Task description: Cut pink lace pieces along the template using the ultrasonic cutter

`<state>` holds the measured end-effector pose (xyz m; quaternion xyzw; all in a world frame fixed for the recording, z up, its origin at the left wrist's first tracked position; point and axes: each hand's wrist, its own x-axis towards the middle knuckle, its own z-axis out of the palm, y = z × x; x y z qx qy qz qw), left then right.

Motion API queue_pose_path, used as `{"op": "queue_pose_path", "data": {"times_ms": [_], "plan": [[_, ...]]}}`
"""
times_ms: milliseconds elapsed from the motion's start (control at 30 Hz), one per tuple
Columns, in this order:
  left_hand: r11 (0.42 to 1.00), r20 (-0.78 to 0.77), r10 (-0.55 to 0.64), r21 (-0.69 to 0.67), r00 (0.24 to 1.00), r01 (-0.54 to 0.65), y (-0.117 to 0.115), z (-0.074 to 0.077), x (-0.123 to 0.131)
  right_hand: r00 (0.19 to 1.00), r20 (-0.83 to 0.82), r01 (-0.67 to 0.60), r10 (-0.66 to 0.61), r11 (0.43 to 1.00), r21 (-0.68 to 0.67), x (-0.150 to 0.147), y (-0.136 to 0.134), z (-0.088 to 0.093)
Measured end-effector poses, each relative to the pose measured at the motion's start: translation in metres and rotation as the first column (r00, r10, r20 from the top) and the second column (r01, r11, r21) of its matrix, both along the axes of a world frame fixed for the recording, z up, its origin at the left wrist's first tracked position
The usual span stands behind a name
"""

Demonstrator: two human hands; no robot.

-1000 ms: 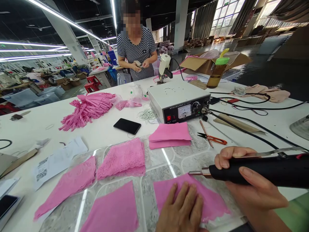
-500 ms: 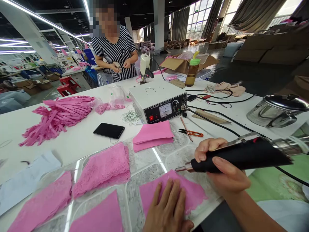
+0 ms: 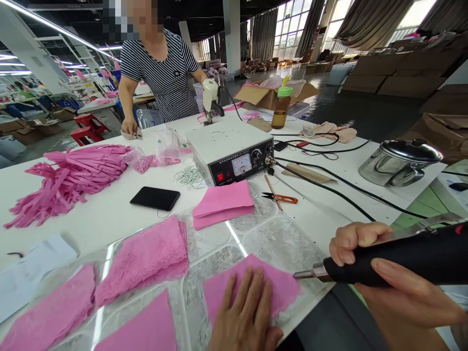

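Flat on a pink fabric piece (image 3: 252, 265), my left hand (image 3: 243, 312) presses it against the marbled sheet, fingers stretched out. My right hand (image 3: 387, 268) is wrapped round the black handle of an ultrasonic welding gun (image 3: 413, 261). The gun's narrow metal tip touches or nearly touches the fabric's right corner. Left of my left hand lie a pink fabric piece (image 3: 141, 326), a stack of lace-like pink pieces (image 3: 149, 258) and another pink stack (image 3: 54, 312). Beyond the piece under my hand rests a folded pink fabric stack (image 3: 223, 204).
A white control box (image 3: 230, 151) with a dial stands mid-table, its black cable running right. Orange thread snips (image 3: 281, 198), a phone (image 3: 155, 198), pink strips (image 3: 76, 178), a bottle (image 3: 282, 107) and a metal pot (image 3: 395, 163) lie around. A person (image 3: 161, 78) stands across the table.
My right hand has moved the welding gun's tip rightward along the fabric's edge, from its top to its right corner. My left hand stays flat. The person opposite has lowered one hand to the table.
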<state>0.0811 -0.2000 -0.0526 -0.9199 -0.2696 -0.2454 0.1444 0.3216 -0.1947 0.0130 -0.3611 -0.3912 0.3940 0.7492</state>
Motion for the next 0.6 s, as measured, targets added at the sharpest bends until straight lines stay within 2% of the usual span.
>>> {"op": "queue_pose_path", "data": {"times_ms": [333, 600], "plan": [[1.0, -0.009, 0.003, 0.001, 1.0, -0.003, -0.0003, 0.0003, 0.0007, 1.0, -0.004, -0.02, 0.02, 1.0, 0.016, 0.0003, -0.0003, -0.0018], [1.0, -0.03, 0.013, -0.006, 0.999, -0.013, -0.0012, 0.0008, 0.0003, 0.994, 0.005, -0.11, 0.109, 0.994, 0.026, 0.001, -0.0012, -0.0044]]}}
